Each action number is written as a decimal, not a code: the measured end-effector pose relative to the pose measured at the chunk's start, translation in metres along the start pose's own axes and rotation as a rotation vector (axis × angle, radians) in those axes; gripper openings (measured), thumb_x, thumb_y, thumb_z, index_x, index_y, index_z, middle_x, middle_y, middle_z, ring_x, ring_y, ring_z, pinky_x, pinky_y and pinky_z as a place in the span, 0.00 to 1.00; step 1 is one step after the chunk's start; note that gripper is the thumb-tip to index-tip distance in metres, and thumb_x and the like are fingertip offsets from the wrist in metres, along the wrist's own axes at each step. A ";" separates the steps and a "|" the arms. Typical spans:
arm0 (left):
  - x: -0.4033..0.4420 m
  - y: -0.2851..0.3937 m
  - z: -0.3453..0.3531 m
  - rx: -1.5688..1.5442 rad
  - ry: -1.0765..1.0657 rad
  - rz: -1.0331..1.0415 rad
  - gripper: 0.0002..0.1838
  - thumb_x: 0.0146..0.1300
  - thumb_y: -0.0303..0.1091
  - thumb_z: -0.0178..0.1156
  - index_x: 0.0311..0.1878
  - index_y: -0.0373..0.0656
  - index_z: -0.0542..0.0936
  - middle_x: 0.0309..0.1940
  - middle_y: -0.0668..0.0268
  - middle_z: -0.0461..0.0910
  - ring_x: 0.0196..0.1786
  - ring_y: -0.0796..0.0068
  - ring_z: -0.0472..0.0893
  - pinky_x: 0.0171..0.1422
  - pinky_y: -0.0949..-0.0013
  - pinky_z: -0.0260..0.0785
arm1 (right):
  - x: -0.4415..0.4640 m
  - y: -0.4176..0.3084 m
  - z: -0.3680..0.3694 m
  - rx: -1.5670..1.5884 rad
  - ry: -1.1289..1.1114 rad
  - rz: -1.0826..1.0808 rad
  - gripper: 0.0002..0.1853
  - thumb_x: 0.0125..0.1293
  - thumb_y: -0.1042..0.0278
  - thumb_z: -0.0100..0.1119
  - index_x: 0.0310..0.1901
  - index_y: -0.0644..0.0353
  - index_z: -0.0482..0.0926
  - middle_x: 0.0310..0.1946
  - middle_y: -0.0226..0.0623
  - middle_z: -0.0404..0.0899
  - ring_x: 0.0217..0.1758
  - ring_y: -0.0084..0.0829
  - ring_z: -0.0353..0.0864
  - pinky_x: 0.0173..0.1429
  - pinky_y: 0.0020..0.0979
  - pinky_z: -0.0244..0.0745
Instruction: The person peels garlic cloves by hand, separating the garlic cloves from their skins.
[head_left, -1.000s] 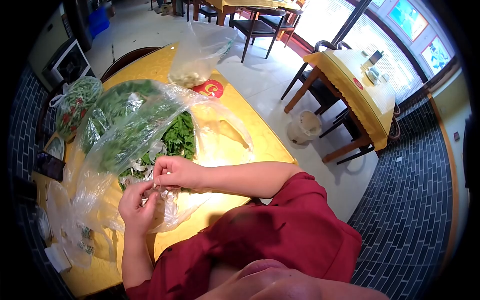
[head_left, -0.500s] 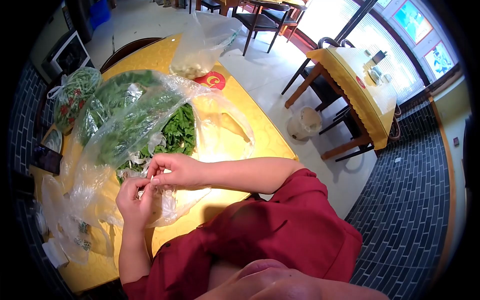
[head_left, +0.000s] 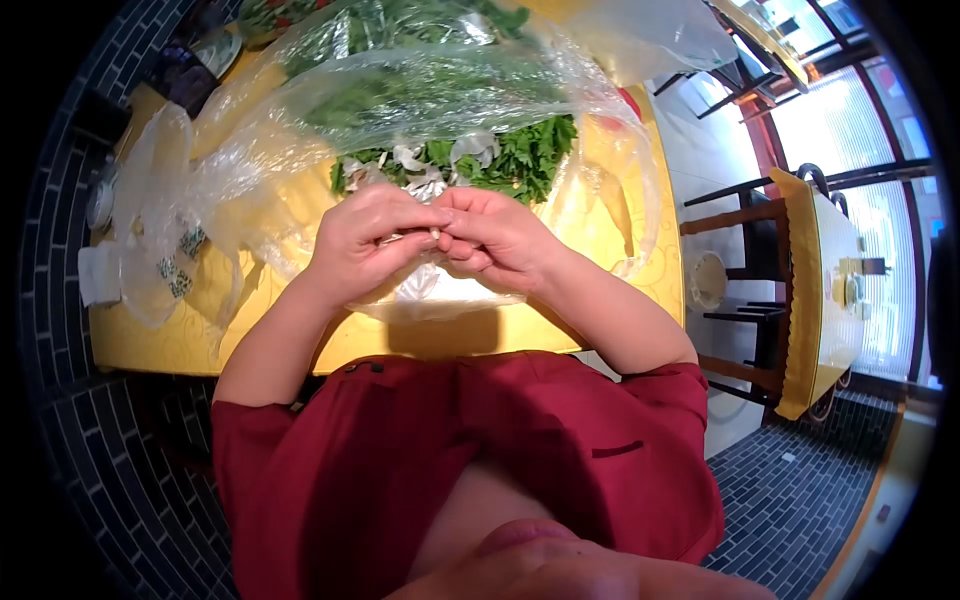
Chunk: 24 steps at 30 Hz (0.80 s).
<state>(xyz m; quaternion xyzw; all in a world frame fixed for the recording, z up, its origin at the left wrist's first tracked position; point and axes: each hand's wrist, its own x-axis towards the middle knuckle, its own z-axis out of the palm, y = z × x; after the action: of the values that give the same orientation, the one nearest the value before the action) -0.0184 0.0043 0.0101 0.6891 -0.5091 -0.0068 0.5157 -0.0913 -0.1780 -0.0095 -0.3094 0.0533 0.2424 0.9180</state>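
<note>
My left hand and my right hand meet at the fingertips over the near side of the table. Pinched between them is a small pale piece that looks like a garlic clove, mostly covered by the fingers. Just beyond the hands, leafy greens spill from a large clear plastic bag. White papery skins lie on the leaves, and more crumpled pale scraps show below my fingers.
The yellow-covered table carries another thin plastic bag at left and a whitish bag at back right. A dark device stands at the left edge. Right of it all are a bin and a second table.
The view has swung round, so the table now lies square before me and the hands appear nearer the centre. Both hands stay together at the fingertips.
</note>
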 end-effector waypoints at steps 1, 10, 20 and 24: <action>-0.001 -0.001 -0.001 -0.026 -0.012 -0.018 0.14 0.49 0.25 0.67 0.41 0.47 0.84 0.32 0.65 0.80 0.33 0.70 0.77 0.38 0.71 0.70 | 0.001 0.001 -0.002 0.027 -0.036 0.026 0.05 0.67 0.72 0.51 0.39 0.65 0.71 0.28 0.34 0.73 0.21 0.14 0.65 0.20 0.12 0.58; -0.001 -0.007 -0.004 -0.053 0.122 -0.153 0.06 0.50 0.27 0.66 0.31 0.39 0.80 0.29 0.63 0.78 0.33 0.69 0.77 0.39 0.71 0.69 | -0.005 0.003 0.015 -0.198 0.087 -0.097 0.09 0.66 0.71 0.54 0.45 0.66 0.73 0.32 0.35 0.77 0.25 0.15 0.69 0.25 0.14 0.62; -0.004 0.001 -0.007 -0.242 0.041 -0.385 0.07 0.54 0.30 0.65 0.35 0.38 0.81 0.30 0.65 0.80 0.35 0.77 0.77 0.42 0.73 0.69 | -0.008 0.004 0.022 -1.163 0.330 -0.583 0.12 0.56 0.68 0.66 0.38 0.62 0.76 0.32 0.33 0.78 0.36 0.23 0.78 0.42 0.25 0.73; -0.002 0.004 -0.006 -0.302 0.015 -0.499 0.08 0.55 0.30 0.65 0.36 0.37 0.82 0.32 0.66 0.81 0.37 0.80 0.78 0.45 0.74 0.70 | -0.006 0.007 0.019 -1.172 0.353 -0.678 0.12 0.54 0.69 0.67 0.37 0.61 0.76 0.31 0.33 0.79 0.35 0.23 0.78 0.40 0.25 0.73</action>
<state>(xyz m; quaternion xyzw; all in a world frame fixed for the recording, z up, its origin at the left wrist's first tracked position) -0.0192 0.0101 0.0153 0.7084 -0.3133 -0.2038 0.5987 -0.1009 -0.1644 0.0029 -0.7877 -0.0372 -0.1226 0.6026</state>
